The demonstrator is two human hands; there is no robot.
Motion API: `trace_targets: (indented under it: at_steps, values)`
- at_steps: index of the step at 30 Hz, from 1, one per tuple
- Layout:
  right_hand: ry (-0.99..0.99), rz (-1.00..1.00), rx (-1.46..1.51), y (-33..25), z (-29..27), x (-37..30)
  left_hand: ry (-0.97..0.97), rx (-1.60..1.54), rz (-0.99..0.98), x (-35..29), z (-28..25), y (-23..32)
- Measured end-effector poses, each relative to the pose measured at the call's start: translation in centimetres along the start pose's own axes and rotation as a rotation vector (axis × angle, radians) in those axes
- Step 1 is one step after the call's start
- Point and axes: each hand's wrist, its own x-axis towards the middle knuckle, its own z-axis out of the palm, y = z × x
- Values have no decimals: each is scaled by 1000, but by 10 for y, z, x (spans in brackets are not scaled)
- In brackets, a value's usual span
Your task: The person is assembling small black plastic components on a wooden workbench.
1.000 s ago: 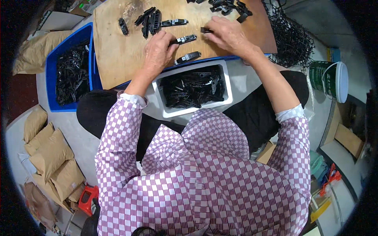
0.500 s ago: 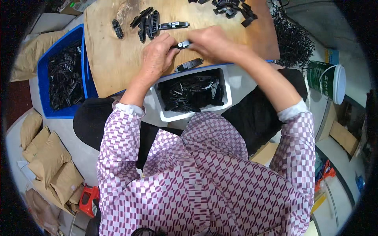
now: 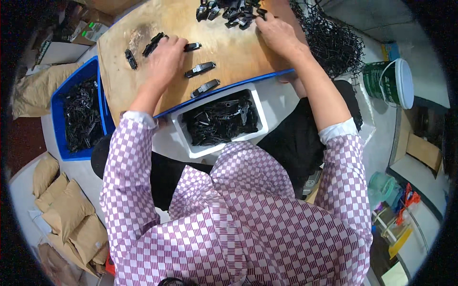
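Apparently the right hand (image 3: 280,37) is picking at far black clips (image 3: 242,20), next needing a firm pinch, while the left hand (image 3: 166,56) is resting against strips (image 3: 152,45), both holds being unclear.

Parts (image 3: 200,69) lie on the board (image 3: 119,95), a bin (image 3: 76,155) at its left, a tub (image 3: 260,114) before it.

At upper left, the left hand (image 3: 167,56) partly covers black parts (image 3: 153,44); at top centre, the right hand (image 3: 279,35) meets a heap (image 3: 238,16). 2 clips (image 3: 200,69) lie lower.
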Motion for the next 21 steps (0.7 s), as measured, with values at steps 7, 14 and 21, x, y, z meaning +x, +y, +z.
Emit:
trace_targets:
  at_steps: [7, 14, 21]
  values:
    - [-12, -111, 241, -8, 7, -8, -241, 1, -308, 23, 8, 24]
    - [-45, -54, 328, -13, 13, -11, -189, -47, -191, 10, 6, 17]
    - [-17, -68, 369, -23, 20, -7, -184, -95, -122, 6, 5, 20]
